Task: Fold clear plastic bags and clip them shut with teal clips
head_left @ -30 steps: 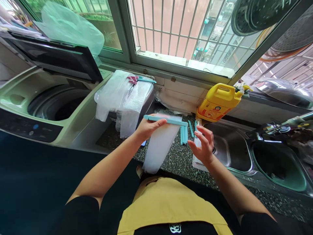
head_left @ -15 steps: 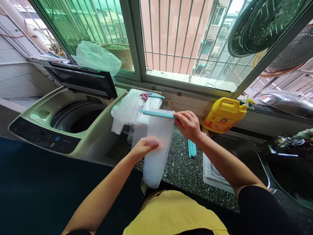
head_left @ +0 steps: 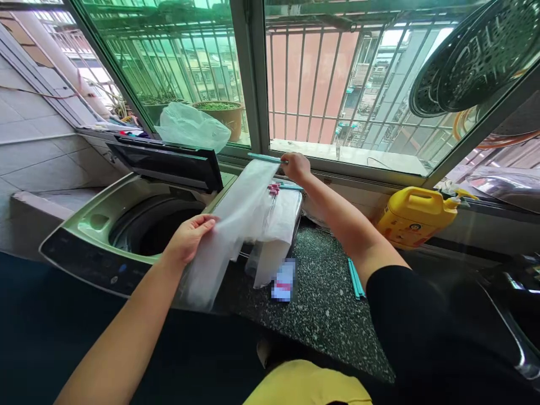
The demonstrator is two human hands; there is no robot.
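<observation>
A long, translucent plastic bag (head_left: 228, 216) is stretched on a slant in front of me. A teal sealing strip (head_left: 262, 158) runs along its far edge. My right hand (head_left: 296, 167) is closed around the right end of that strip. Lower down, my left hand (head_left: 189, 237) pinches the bag's left edge between thumb and fingers. Beneath and beside the bag, more clear plastic bags (head_left: 282, 219) lie piled on the counter, with small dark-pink pieces (head_left: 274, 189) and another teal strip (head_left: 292, 186) on top. Several loose teal strips (head_left: 355, 278) lie on the speckled counter near my right arm.
To the left stands a washing machine (head_left: 71, 247) with its lid up. A yellow jug (head_left: 415, 216) with a pump stands at the back right, near a sink (head_left: 502, 320). A small blurred-out card (head_left: 283, 280) lies on the dark counter (head_left: 324, 304). Barred windows are behind.
Both hands have moved the bag and its strip away from my body, up and to the left over the pile. My left hand now pinches the bag's edge. The view has shifted too.
</observation>
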